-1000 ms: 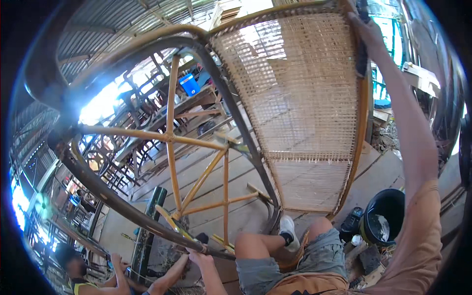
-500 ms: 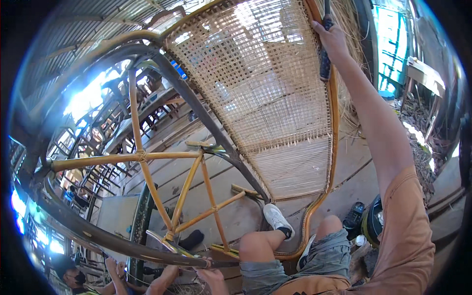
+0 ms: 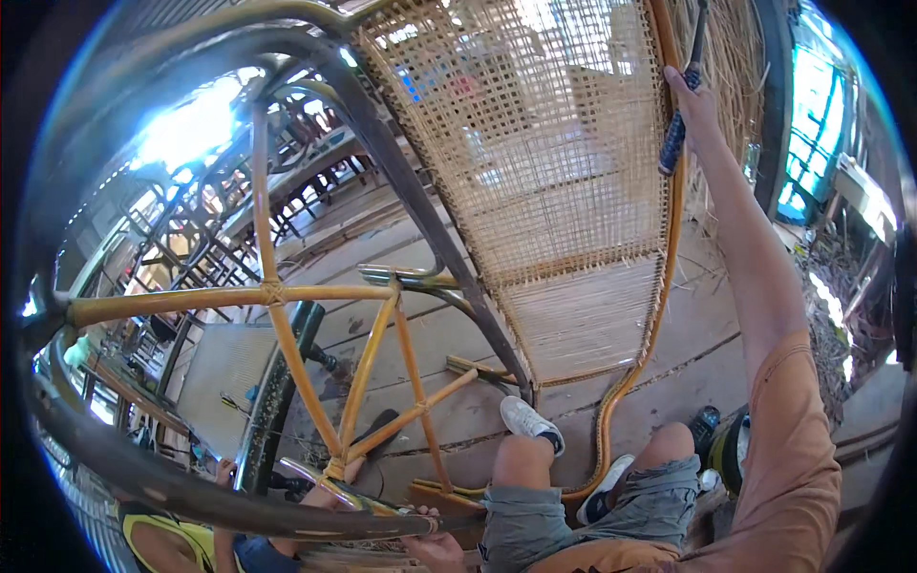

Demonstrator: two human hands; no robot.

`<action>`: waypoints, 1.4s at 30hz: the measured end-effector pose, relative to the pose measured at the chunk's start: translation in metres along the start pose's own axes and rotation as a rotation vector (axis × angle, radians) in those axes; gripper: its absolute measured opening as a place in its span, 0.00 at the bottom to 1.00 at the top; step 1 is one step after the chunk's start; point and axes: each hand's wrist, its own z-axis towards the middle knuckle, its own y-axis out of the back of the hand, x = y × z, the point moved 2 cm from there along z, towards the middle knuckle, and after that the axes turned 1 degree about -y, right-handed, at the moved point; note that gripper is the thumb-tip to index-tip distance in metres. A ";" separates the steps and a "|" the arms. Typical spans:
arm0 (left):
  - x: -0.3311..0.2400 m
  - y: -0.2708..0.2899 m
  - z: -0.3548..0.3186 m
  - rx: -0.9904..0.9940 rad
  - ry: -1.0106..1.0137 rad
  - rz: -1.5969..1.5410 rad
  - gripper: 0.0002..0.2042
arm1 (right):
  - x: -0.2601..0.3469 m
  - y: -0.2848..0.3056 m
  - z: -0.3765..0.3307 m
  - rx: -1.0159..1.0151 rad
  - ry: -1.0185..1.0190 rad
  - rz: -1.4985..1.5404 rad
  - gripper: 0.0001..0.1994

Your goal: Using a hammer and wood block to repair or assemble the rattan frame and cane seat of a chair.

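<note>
Right grip (image 3: 695, 105) clasping tool handle (image 3: 674, 141), plank floor (image 3: 669, 334)

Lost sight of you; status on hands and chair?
Right hand gripping dark tool handle against woven chair panel. Left hand holding lower frame rail. Nothing blocking.

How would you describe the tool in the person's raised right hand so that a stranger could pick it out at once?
Start at the big woven cane panel filling the upper middle, and follow its orange rattan edge up the right side. There the right hand grips a tool with a dark blue ribbed handle and a thin dark shaft pointing upward. It is the only blue-handled thing against the pale cane.
</note>
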 end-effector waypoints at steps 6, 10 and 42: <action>-0.004 -0.005 0.005 0.133 -0.002 -0.086 0.17 | 0.021 0.000 -0.013 0.096 -0.031 -0.061 0.26; -0.020 0.009 -0.015 0.010 -0.101 0.130 0.18 | 0.073 0.010 -0.034 0.126 -0.078 -0.109 0.20; -0.008 -0.056 -0.077 0.888 0.041 0.866 0.14 | 0.065 0.132 -0.584 0.472 -1.181 -0.127 0.08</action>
